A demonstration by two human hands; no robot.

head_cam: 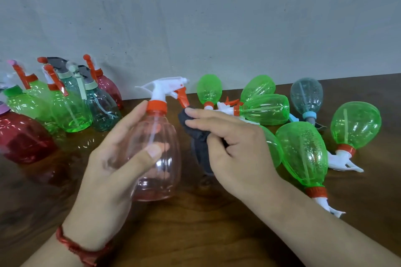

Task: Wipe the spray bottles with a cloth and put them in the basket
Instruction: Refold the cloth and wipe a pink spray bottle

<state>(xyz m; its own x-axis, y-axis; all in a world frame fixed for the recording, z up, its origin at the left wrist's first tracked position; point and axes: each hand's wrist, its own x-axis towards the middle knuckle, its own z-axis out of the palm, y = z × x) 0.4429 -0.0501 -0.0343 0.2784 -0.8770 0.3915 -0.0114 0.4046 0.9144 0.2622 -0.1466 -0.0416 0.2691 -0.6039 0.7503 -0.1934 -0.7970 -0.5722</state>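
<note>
While the clear pink spray bottle (156, 158) is held nearly upright over the middle of the wooden table (195, 234), its ribbed body is wrapped by the left hand (108, 169): the thumb is laid across the front of the body, and the fingers are curled round the far side, where they are seen through the plastic. Whether the base touches the table cannot be told. The white spray head, fitted with an orange collar and an orange trigger (182, 95), is turned to the right. A dark grey cloth (199, 147) is gripped by the right hand (234, 149), whose back is turned to the camera; the index and middle fingers are stretched out over the cloth, which is pressed up to the lower end of the trigger, while the ring and little fingers are curled round the hanging part. A red thread band (73, 247) is worn on the left wrist. To the left, a cluster of upright bottles (71, 110), green, teal and red, is stood by the grey wall (217, 17). To the right, several green bottles (303, 154) and one grey bottle (307, 95) are laid on their sides, close together, behind and beside the right hand.
</note>
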